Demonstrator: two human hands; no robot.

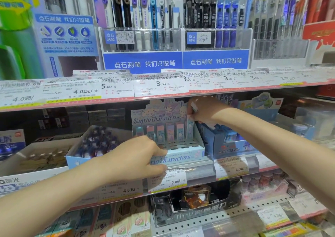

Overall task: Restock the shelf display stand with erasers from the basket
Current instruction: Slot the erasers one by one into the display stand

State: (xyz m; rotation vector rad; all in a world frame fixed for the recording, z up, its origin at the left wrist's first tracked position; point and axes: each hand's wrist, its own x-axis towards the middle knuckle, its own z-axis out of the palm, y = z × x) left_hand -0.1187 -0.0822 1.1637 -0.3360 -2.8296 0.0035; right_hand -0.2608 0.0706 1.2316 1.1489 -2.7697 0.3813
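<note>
Right-hand fingers [192, 114] pinched on the top of the rightmost eraser [190, 128] in the back row of the display stand [183, 157]; thumb side turned toward the stand's header card [163, 110] (printed with cartoon characters). Right hand [203, 110] tucked just under the upper shelf edge [163, 93], forearm entering from the lower right. Left-hand fingers [159, 153] curled round the stand's front left corner, gripping the pale blue front panel; left hand [137, 157] hiding that corner, forearm entering from the lower left. 6 erasers [165, 130] upright side by side in the back row; front slots of the stand dark, contents not discernible. Stand seated on the middle shelf between an open box of small dark items [97, 142] and a blue box [226, 142]. Price tags [166, 180] along the shelf lip below; pens in clear racks [143, 39] above.
</note>
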